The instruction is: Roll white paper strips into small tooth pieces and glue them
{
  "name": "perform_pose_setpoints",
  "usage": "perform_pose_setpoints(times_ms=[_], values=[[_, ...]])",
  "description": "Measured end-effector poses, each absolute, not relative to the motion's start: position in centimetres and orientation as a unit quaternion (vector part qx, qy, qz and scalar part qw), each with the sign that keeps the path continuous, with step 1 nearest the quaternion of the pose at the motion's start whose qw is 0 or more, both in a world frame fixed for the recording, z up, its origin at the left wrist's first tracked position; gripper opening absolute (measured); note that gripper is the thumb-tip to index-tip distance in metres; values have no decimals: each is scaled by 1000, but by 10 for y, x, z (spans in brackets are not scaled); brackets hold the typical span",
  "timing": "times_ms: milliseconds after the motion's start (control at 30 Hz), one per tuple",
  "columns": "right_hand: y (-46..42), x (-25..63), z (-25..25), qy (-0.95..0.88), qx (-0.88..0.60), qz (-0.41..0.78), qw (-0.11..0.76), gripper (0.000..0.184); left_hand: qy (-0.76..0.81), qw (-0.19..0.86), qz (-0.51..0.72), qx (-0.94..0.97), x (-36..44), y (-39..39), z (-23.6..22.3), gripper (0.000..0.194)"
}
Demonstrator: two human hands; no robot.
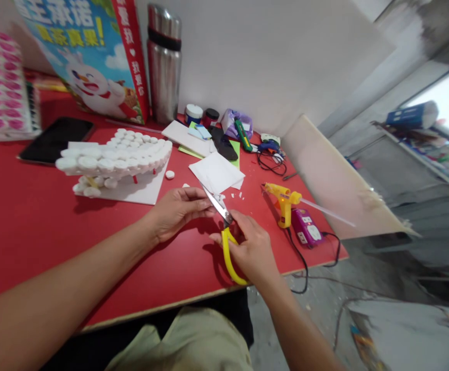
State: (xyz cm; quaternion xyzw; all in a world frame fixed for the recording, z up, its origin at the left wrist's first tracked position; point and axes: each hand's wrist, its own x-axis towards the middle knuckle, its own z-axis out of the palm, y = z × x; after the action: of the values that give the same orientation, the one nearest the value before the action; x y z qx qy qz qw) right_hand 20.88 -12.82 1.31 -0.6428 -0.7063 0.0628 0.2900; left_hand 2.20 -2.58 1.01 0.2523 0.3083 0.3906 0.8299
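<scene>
Fingers [243,221] of the right hand [253,247] grip the yellow-handled scissors [225,222] over the desk [193,268], while the left hand [176,212] pinches what looks like a small white piece [211,208], best cut with short, unhurried snips.

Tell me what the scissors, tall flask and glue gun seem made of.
Scissors: blades look like smooth steel, silvery and shiny; handles probably plastic, evenly yellow.
Flask: likely stainless steel, from streaky metallic reflections; dull black band possibly rubber or plastic.
Glue gun: seems smooth, hard plastic, evenly yellow.
</scene>
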Motion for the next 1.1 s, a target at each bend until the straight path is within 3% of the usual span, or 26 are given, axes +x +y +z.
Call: perform_pose_setpoints(times_ms=[233, 367, 667, 900, 1000, 1100], values=[[-128, 219, 19, -658, -668, 102, 331, 48, 303, 839, 385, 238, 21, -25, 15, 15], [-121, 239, 27, -594, -736, 56, 318, 53, 284, 852, 368, 240, 18, -25, 18, 17], [-107, 263, 22, -555, -823, -6, 118, 53, 263, 851, 381, 248, 16, -23, 13, 22], [-101, 253, 34, -575, -818, -34, 3, 44, 294, 748, 436, 405, 15, -24, 8, 28], [-106, 248, 44, -608, -790, -60, 51, 36, 298, 665, 465, 503, 13, -23, 8, 24], [-109, 234, 53, -639, -729, 2, 247, 28, 286, 532, 491, 628, 12, -23, 8, 16]])
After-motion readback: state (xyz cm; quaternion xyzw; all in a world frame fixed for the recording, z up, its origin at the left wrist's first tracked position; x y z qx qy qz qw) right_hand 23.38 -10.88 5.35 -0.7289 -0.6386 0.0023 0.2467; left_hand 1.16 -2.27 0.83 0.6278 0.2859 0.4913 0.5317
